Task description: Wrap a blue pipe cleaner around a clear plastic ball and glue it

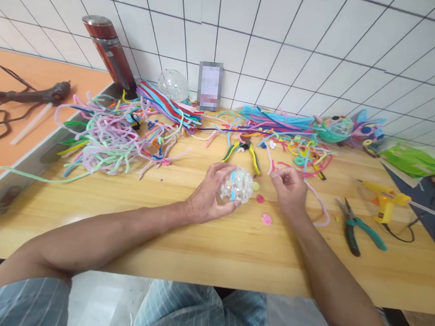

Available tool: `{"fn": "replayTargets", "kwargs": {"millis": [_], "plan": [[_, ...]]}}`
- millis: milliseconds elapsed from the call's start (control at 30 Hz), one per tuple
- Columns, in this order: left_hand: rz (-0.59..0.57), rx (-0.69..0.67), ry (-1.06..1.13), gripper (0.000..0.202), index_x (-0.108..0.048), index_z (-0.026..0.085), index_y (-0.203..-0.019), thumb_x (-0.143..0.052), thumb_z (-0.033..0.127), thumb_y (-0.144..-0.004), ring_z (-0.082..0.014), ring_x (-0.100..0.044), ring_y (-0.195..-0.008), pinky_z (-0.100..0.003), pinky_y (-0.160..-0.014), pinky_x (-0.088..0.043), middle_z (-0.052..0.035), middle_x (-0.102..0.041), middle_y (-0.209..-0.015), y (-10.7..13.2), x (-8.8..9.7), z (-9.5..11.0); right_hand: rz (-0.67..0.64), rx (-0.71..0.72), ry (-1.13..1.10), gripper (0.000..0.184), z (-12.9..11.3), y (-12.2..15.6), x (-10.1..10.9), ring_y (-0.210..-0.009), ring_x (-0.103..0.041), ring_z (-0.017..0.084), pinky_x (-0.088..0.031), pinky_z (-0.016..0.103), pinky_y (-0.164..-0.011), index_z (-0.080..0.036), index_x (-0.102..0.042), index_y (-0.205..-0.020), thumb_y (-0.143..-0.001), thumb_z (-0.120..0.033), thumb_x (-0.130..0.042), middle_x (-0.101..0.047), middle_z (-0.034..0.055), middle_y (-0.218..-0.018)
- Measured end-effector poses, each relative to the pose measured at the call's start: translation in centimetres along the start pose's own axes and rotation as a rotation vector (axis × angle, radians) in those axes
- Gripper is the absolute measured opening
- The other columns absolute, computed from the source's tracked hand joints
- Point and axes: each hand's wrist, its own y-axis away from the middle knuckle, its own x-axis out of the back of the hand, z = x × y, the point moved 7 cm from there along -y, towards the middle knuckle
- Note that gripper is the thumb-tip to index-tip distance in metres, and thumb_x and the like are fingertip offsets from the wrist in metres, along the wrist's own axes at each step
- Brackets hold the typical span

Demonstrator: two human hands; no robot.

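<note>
My left hand (pixel 211 195) is wrapped round a clear plastic ball (pixel 241 186) with shiny, iridescent filling and a blue strip across it. To the right of the ball, my right hand (pixel 290 189) is pinched on a pale pink-lilac pipe cleaner (pixel 324 211); one end rises by the fingertips and the rest curves out on the table behind the hand. Small pink discs, a magenta one (pixel 260 198) and a flower-like one (pixel 266 218), lie between my hands. Yellow-handled pliers (pixel 255 161) lie just beyond the ball.
Tangled pipe cleaners (pixel 109 142) heap at the left, with bundles (pixel 281 122) along the wall. A red thermos (pixel 111 54) and a phone (pixel 210 87) stand behind. Teal pliers (pixel 355 225) and a yellow glue gun (pixel 385 201) lie right; a black glue gun (pixel 38 93) lies far left.
</note>
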Motion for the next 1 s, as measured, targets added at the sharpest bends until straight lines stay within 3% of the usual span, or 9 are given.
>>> {"fn": "replayTargets", "kwargs": {"millis": [167,267,467,700,1000], "plan": [[0.011,0.015,0.003,0.083,-0.036,0.027,-0.159,-0.079,0.036,-0.089,-0.0349,-0.047,-0.149,-0.058,-0.125,-0.047,-0.0172,-0.047,-0.151,0.0,0.0,0.0,-0.068,-0.013,0.081,0.024,0.3,-0.2,-0.9,-0.062,-0.055,0.015,-0.046,0.032,-0.066,-0.026,-0.062,-0.081,-0.094,-0.046,-0.064,-0.063,-0.0039,-0.068],[0.023,0.018,0.001,0.079,-0.039,0.025,-0.158,-0.078,0.036,-0.090,-0.0344,-0.047,-0.149,-0.057,-0.125,-0.047,-0.0172,-0.048,-0.151,-0.2,0.0,-0.2,-0.045,-0.005,0.121,0.022,0.6,-0.5,-1.1,-0.069,-0.061,0.017,-0.050,0.033,-0.073,-0.026,-0.062,-0.087,-0.090,-0.048,-0.067,-0.069,-0.0015,-0.078],[0.008,0.014,0.007,0.077,-0.041,0.024,-0.156,-0.078,0.036,-0.090,-0.0350,-0.049,-0.149,-0.059,-0.125,-0.047,-0.0171,-0.050,-0.150,-0.4,-0.3,-0.1,-0.019,0.009,0.158,0.024,1.1,-1.3,-1.4,-0.065,-0.060,0.018,-0.049,0.034,-0.070,-0.027,-0.058,-0.080,-0.087,-0.048,-0.066,-0.065,-0.0024,-0.070],[0.021,0.036,0.022,0.082,-0.038,0.026,-0.159,-0.079,0.038,-0.089,-0.0356,-0.049,-0.150,-0.060,-0.127,-0.045,-0.0172,-0.050,-0.153,-0.3,-0.3,-0.3,-0.078,0.018,0.169,0.027,0.6,-1.0,-0.8,-0.070,-0.068,0.019,-0.052,0.035,-0.075,-0.025,-0.069,-0.083,-0.095,-0.048,-0.061,-0.075,0.0004,-0.076],[0.036,-0.008,0.063,0.085,-0.035,0.025,-0.161,-0.080,0.038,-0.089,-0.0368,-0.049,-0.148,-0.059,-0.126,-0.047,-0.0183,-0.051,-0.151,-0.4,-0.3,0.1,-0.112,0.054,0.183,0.019,-0.2,0.1,-1.4,-0.073,-0.068,0.021,-0.053,0.037,-0.074,-0.026,-0.076,-0.094,-0.093,-0.044,-0.071,-0.078,0.0019,-0.083]]}}
